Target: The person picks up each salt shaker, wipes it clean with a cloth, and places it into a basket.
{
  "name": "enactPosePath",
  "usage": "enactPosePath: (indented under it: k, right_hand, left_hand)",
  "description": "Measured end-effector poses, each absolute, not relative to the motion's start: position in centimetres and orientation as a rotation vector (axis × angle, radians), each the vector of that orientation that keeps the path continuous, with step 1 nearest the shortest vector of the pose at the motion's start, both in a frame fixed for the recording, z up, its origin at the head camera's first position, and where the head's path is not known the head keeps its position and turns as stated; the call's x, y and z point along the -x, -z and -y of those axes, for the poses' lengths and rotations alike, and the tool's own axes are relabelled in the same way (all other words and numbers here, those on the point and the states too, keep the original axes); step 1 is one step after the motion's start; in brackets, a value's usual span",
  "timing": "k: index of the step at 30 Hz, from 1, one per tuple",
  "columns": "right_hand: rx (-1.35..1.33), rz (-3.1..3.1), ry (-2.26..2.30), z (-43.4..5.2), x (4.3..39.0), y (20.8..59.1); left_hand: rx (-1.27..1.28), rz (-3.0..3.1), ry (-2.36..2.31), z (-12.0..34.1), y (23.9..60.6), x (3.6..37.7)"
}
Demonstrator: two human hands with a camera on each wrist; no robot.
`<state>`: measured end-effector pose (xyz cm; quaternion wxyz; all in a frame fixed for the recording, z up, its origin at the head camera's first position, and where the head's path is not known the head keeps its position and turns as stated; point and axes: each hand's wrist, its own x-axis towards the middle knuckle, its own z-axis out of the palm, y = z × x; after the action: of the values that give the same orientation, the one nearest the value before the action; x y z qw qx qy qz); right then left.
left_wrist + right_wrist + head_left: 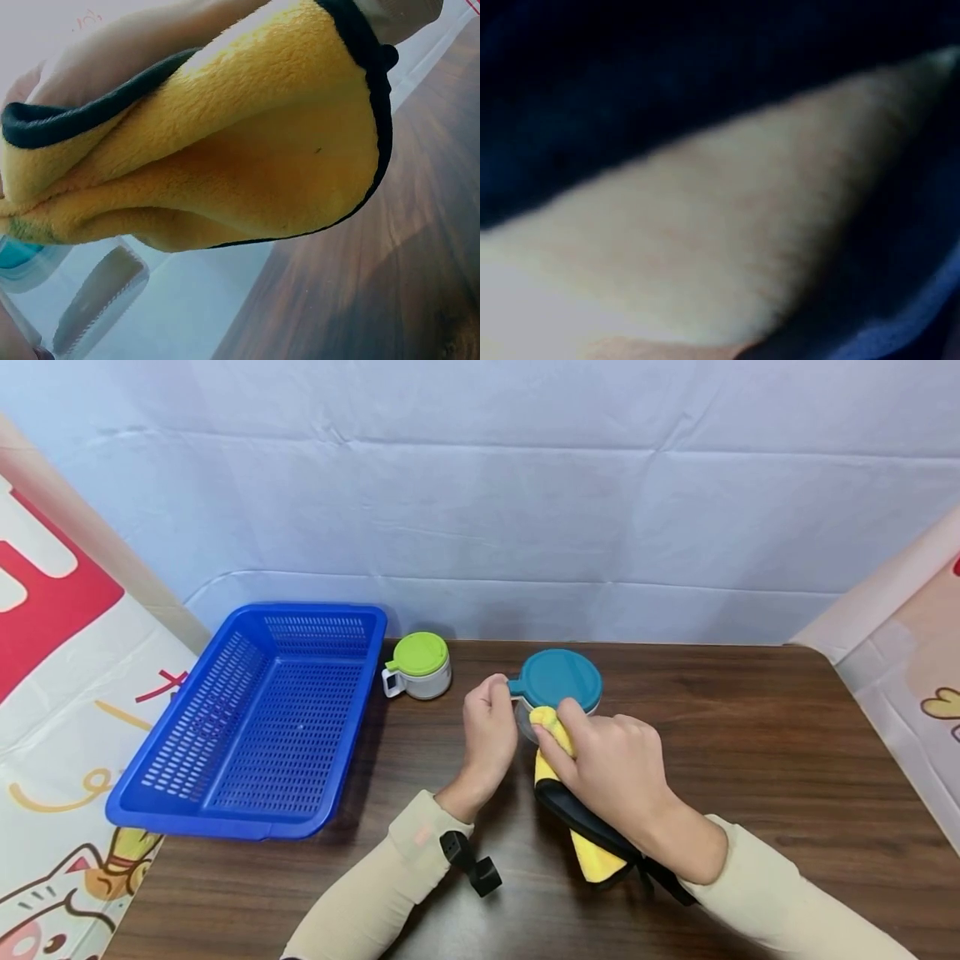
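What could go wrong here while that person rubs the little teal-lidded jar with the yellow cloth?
The teal-lidded jar is steadied only by the left hand pinching its small side handle, so a firm push from the right hand with the yellow cloth might tip or slide it. The green-lidded jar stands close by and could get bumped. The cloth's loose tail trails under the right wrist and might snag.
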<state>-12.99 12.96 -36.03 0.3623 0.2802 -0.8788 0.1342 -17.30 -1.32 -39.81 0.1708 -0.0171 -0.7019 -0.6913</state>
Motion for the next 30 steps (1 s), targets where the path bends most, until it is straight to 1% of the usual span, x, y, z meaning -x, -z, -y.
enactPosePath:
  k: [30]
  right_hand:
    - [-0.783,2.166,-0.422,-15.0,13.3,37.0]
  left_hand:
    - [-0.009,2.003,1.919,1.9,39.6,17.6]
